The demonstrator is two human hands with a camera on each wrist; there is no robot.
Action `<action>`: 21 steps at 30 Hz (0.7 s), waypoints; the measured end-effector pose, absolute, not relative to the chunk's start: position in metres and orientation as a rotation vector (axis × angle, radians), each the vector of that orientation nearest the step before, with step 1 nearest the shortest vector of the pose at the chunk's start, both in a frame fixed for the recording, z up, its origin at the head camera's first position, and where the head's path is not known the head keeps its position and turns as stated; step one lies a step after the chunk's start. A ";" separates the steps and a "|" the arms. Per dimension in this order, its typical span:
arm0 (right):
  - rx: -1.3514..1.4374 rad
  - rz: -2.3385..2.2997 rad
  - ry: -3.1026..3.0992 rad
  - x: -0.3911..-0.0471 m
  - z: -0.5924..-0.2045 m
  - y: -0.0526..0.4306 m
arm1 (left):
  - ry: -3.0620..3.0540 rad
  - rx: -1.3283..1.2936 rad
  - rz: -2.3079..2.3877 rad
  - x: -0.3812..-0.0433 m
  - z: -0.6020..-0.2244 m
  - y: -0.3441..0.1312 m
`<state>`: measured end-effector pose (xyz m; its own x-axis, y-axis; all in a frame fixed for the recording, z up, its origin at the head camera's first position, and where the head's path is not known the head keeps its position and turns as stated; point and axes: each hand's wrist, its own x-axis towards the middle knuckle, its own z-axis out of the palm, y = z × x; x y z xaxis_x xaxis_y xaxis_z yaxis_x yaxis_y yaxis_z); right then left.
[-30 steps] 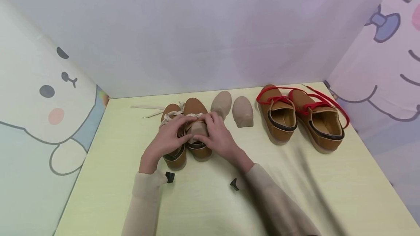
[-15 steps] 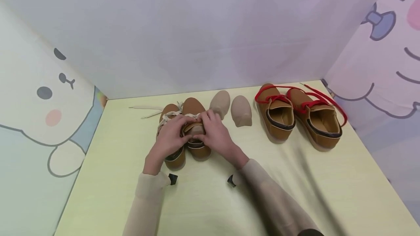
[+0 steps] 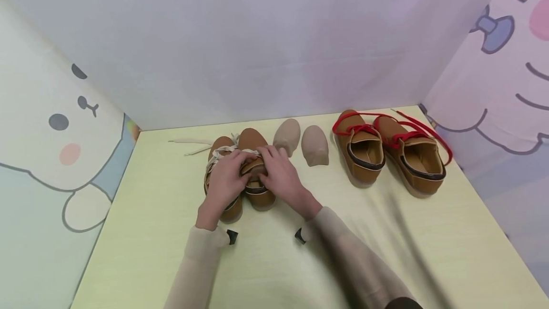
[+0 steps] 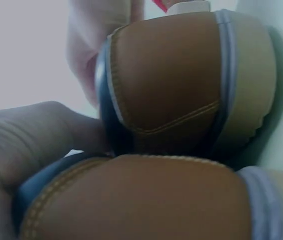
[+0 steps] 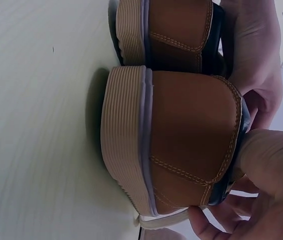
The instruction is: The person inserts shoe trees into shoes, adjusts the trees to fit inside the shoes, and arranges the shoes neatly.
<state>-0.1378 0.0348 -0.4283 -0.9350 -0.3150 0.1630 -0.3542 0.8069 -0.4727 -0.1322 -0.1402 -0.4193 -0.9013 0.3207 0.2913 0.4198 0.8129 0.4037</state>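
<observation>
Two brown shoes with white laces stand side by side at the left of the table. Both hands are at the mouth of the right one of this pair, the shoe. My left hand curls at the left side of its opening, partly covering the neighbouring shoe. On the opposite side, my right hand grips the collar, its fingers around the edge in the right wrist view. Between the thumbs, a shadowed beige shoe insert shows deep inside the opening. In the left wrist view, both brown heels fill the picture.
Two beige shoe inserts, one beside the other, lie right of the worked shoe. Farther right stand two brown shoes, one next to another, with red laces. White lace ends trail left. A wall rises behind the table.
The insert has gone deeper into the shoe, so more of the lining shows behind it. My left wrist has shifted right, and both thumbs have moved forward into the opening.
</observation>
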 end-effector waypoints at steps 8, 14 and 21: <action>0.508 0.694 -2.950 -0.144 -0.428 0.033 | -2.739 -0.511 -0.755 -0.131 -0.425 -0.137; 0.456 0.744 -2.963 -0.149 -0.426 0.032 | -2.713 -0.491 -0.796 -0.132 -0.424 -0.136; 0.434 0.798 -2.935 -0.153 -0.427 0.029 | -2.693 -0.499 -0.803 -0.131 -0.423 -0.138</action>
<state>-0.1527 0.0291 -0.4271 -0.9578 -0.2514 0.1392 -0.2873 0.8253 -0.4862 -0.1313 -0.1377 -0.4231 -0.8991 0.2435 0.3638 0.4029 0.7851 0.4704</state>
